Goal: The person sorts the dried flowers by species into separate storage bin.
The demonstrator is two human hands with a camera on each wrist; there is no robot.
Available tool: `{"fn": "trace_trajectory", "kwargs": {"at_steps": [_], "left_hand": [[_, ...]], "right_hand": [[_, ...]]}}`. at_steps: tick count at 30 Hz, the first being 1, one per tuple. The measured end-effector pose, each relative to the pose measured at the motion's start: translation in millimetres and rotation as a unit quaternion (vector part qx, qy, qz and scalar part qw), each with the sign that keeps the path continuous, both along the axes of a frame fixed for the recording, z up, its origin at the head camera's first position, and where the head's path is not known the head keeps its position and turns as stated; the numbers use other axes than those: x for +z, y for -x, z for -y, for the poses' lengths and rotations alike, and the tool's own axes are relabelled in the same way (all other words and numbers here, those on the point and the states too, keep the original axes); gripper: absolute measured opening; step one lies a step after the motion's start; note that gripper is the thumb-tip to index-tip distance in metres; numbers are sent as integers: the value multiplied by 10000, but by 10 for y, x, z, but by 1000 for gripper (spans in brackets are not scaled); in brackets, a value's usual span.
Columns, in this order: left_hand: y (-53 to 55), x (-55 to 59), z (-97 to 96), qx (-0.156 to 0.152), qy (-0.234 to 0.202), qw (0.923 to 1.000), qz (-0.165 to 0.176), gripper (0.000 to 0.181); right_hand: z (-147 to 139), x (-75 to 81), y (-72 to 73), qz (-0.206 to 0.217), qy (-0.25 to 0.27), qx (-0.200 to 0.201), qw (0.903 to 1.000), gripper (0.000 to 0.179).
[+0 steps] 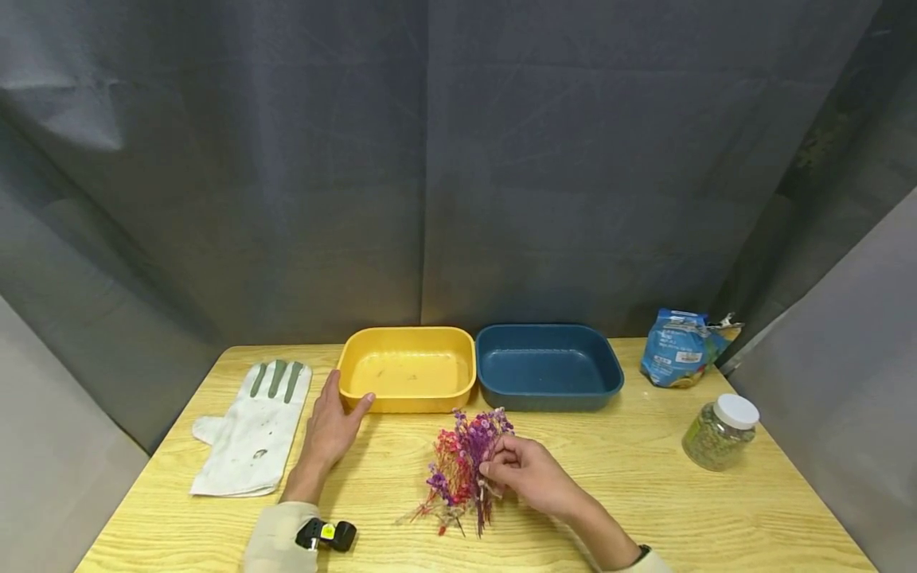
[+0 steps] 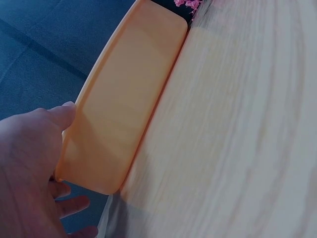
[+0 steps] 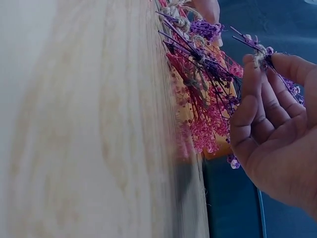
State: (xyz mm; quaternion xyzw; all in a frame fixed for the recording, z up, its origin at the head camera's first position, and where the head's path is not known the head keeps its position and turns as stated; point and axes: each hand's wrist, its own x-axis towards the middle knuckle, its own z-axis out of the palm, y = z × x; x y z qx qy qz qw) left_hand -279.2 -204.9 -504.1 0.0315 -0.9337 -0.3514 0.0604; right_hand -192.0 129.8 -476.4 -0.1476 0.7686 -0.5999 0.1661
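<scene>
My right hand point(image 1: 533, 475) pinches a small bundle of purple dried flowers point(image 3: 261, 55) by its twine-tied stems, between thumb and fingertips. Beneath and beside it in the head view lie more dried flowers, pink point(image 1: 450, 460) and purple, tied in small bunches on the table. My left hand point(image 1: 335, 422) rests against the near left corner of the yellow tray point(image 1: 407, 403). Its thumb touches the wall and the other fingers stretch along the left side, as the left wrist view also shows. The tray holds nothing but a few dark specks.
A dark blue tray point(image 1: 550, 400) stands right of the yellow one. A white work glove point(image 1: 254, 430) with green finger stripes lies on the left. To the right are a blue bag point(image 1: 673, 350) and a white-lidded jar point(image 1: 719, 434) of green bits. Grey curtains enclose the table.
</scene>
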Motion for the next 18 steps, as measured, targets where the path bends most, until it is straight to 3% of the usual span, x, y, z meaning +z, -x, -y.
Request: {"fn": "trace_trajectory", "kwargs": {"at_steps": [10, 18], "left_hand": [[10, 10, -8, 3, -62, 10000, 46, 93], [18, 11, 6, 22, -148, 9998, 120, 93]], "right_hand": [[32, 66, 166, -290, 150, -395, 9987, 23], [70, 153, 383, -482, 151, -973, 9940, 21]]}}
